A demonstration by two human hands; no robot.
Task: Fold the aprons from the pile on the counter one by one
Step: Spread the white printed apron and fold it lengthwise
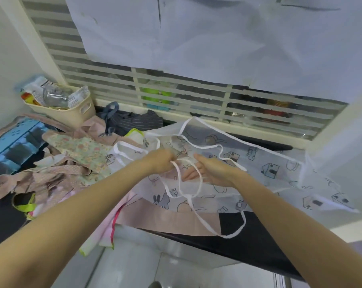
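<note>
On dark worktop [248, 242], translucent printed apron [265, 163] lies spread; my left hand [162, 161] pinches its white strap [193, 190], right hand [212, 173] relaxed, fingers under strap. Apron pile [72, 163] at left.

My arms come in bare from both lower corners, no sleeves reaching the forearms, no watch or band at either wrist. My left hand [161, 161] and right hand [213, 171] wear no gloves; no rings visible.
</note>
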